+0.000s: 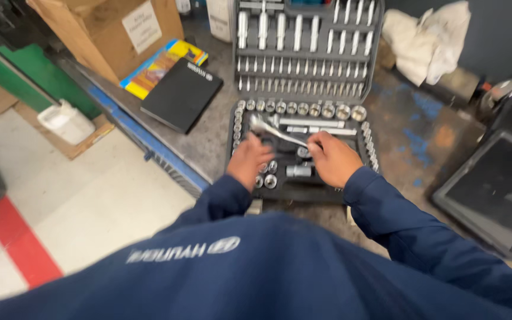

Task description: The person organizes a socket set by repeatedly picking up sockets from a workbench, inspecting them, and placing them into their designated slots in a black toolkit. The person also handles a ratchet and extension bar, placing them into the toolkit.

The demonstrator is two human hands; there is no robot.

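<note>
An open grey socket set case (301, 193) lies on a worn metal workbench, its raised lid (307, 47) filled with rows of sockets and bits. My right hand (333, 159) grips the handle of a chrome ratchet wrench (272, 130), whose head points up and left over the tray. My left hand (248, 161) rests with curled fingers on the tray's left side, among loose sockets (266, 179); what it holds, if anything, is hidden. Both arms wear dark blue sleeves.
A black flat case (181, 94) and a colourful booklet (160, 66) lie left of the set, beside a cardboard box (105, 31). White rags (426, 40) sit at the back right. A dark tray (493, 192) lies at the right. The bench edge (149, 145) drops to the floor at left.
</note>
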